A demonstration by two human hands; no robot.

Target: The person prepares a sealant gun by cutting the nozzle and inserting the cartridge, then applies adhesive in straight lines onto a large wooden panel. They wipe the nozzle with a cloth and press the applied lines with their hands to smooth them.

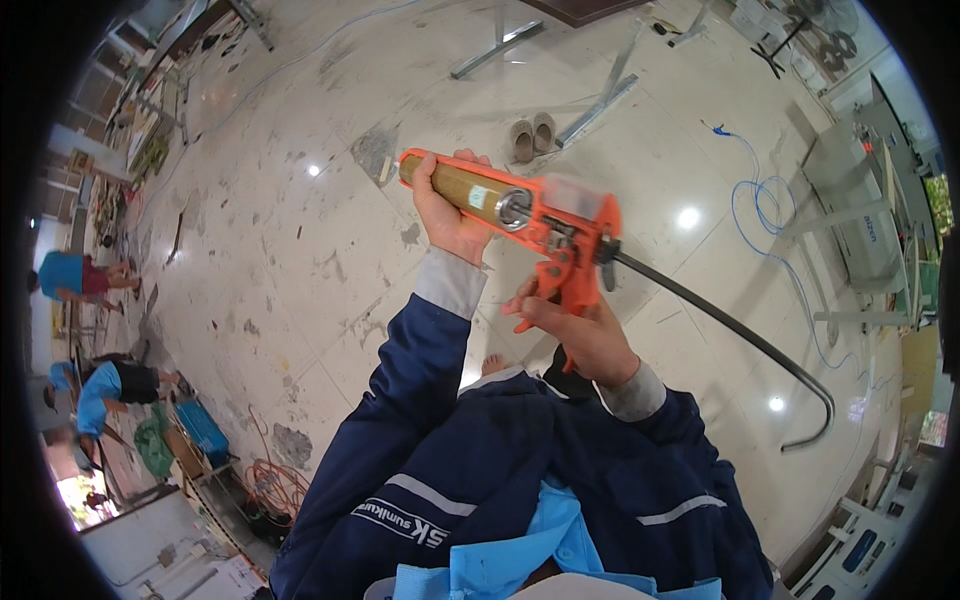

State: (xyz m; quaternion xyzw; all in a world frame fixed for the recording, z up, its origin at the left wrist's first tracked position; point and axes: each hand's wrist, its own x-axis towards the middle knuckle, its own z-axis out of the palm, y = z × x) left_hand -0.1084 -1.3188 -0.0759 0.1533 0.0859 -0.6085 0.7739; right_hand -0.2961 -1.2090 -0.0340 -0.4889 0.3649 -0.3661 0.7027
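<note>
An orange caulking gun [572, 238] is held up in front of my body, tilted with its front end toward the upper left. In its cradle lies a brown sealant cartridge [465, 193] with a small pale label. My left hand [452, 215] wraps round the cradle and cartridge from below, near the front. Around the handle and trigger, my right hand [585, 335] is closed. The black plunger rod [725, 320] sticks far out of the back, down to the right, and ends in a hook. The tip in front of the cartridge is hard to make out.
A pair of clogs [532, 138] stands on the stained tile floor beside metal table legs [598, 108]. A blue air hose [765, 205] lies coiled at the right. People [105, 395] are at the far left, near a blue box [203, 432] and a heap of orange cable [272, 490].
</note>
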